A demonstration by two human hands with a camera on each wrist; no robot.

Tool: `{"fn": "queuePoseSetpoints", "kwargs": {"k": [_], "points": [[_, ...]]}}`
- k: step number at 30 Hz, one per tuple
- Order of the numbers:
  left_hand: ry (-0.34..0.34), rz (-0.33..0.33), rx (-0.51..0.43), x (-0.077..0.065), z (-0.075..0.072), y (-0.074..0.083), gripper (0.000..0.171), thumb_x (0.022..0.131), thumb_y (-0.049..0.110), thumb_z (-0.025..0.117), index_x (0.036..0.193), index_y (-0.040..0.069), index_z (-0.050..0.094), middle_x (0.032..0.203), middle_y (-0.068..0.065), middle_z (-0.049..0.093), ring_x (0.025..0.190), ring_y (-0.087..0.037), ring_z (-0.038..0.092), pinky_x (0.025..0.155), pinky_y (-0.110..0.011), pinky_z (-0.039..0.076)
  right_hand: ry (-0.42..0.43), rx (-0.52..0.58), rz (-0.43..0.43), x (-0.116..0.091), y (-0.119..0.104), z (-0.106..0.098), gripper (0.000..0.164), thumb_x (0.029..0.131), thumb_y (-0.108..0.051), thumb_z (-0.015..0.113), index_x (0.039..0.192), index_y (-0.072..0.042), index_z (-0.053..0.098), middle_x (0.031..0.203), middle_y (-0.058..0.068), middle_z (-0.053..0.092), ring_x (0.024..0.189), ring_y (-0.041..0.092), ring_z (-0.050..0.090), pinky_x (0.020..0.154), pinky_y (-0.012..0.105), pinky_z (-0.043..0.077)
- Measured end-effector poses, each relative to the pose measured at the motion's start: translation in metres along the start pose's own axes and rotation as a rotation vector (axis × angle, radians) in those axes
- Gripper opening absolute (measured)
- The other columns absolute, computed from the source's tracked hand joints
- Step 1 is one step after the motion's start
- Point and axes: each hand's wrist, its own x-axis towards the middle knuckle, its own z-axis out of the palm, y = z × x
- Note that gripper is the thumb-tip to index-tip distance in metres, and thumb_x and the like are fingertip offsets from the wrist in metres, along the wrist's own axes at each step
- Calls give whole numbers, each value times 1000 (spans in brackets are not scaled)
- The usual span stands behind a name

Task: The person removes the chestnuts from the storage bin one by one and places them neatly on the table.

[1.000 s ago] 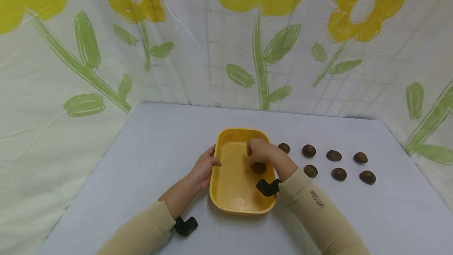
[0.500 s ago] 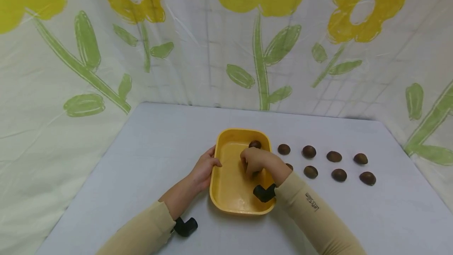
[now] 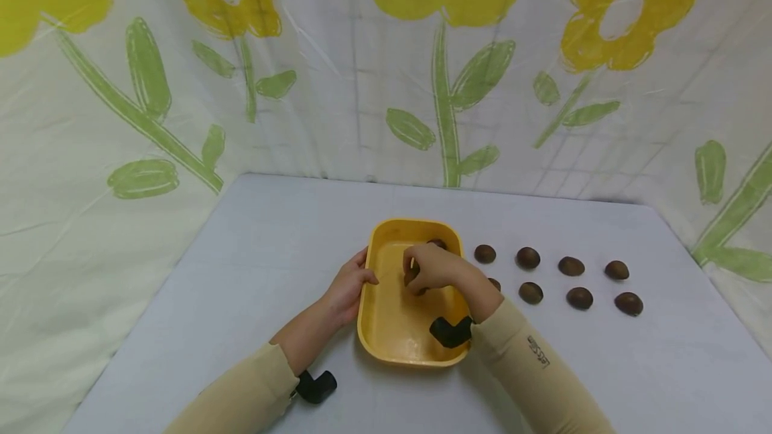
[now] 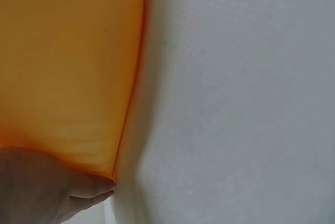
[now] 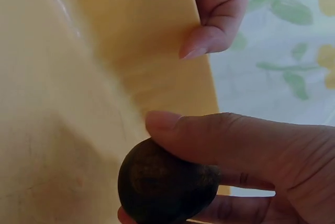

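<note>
My left hand (image 3: 348,286) grips the left side of a yellow plastic tub (image 3: 386,337), its thumb hooked over the rim. In the left wrist view, fingers (image 4: 89,185) of that hand lie against the tub's outer wall. Inside the tub, toward its right side, my right hand (image 3: 437,268) pinches a dark brown chestnut (image 5: 162,182) between thumb and fingers. A second chestnut (image 3: 437,243) lies near the tub's far right corner, partly covered by the right hand.
Right of the tub, several chestnuts (image 3: 580,298) lie in two rows on the pale tabletop (image 3: 271,240); the nearest front one is partly behind the right wrist. A white curtain with painted flowers (image 3: 446,99) hangs behind the table.
The right hand has moved from the tub's far right corner nearer and leftward, where it now pinches a chestnut. The other chestnut came into view behind it. The left hand has stayed put.
</note>
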Motion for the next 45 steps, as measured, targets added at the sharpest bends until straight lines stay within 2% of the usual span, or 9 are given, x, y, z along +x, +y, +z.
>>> {"fn": "queuePoseSetpoints", "kwargs": {"k": [8, 14, 21, 28, 33, 37, 45], "points": [[5, -8, 1, 0, 0, -1, 80, 76, -11, 35, 150, 8, 11, 153, -10, 23, 137, -30, 31, 113, -45, 27, 99, 14, -35, -11, 5, -5, 27, 71, -16, 77, 88, -11, 57, 86, 3, 60, 74, 13, 54, 66, 25, 46], [3, -3, -7, -1, 0, -2, 79, 77, -12, 34, 150, 7, 11, 154, -11, 22, 137, -31, 30, 113, -46, 26, 141, 70, -58, -26, 11, -12, 27, 72, -15, 77, 90, -10, 57, 88, 2, 59, 78, 16, 52, 71, 28, 46], [46, -12, -13, 0, -1, -1, 78, 77, -11, 35, 150, 9, 14, 152, -9, 26, 136, -29, 32, 113, -44, 27, 175, 65, -54, -42, 14, -20, 29, 74, -19, 76, 95, -10, 59, 96, 5, 62, 90, 20, 55, 77, 32, 47], [44, -18, -5, 1, -2, -1, 78, 78, -11, 35, 150, 8, 13, 153, -10, 24, 137, -29, 31, 113, -44, 27, 192, 75, 14, -56, 14, -25, 30, 72, -24, 77, 92, -13, 58, 97, 6, 60, 89, 20, 54, 71, 29, 46], [47, -17, -6, 2, -2, -1, 77, 78, -11, 34, 150, 9, 13, 153, -9, 24, 137, -29, 31, 113, -44, 27, 214, 67, 12, -69, 20, -27, 30, 72, -25, 77, 91, -11, 59, 94, 6, 61, 86, 19, 55, 65, 27, 48], [49, -14, -1, 1, 0, 0, 78, 77, -11, 35, 150, 8, 14, 152, -10, 25, 136, -29, 31, 112, -45, 28, 232, 82, 37, -85, 33, -28, 27, 75, -25, 75, 90, -11, 59, 89, 6, 63, 77, 17, 57, 60, 26, 49], [40, -18, -4, 3, 2, 0, 78, 78, -11, 35, 150, 8, 13, 153, -10, 24, 137, -29, 30, 113, -45, 27, 261, 42, 118, -120, 65, -30, 31, 77, -27, 73, 97, -6, 62, 87, 3, 65, 76, 14, 58, 66, 28, 49]]}}
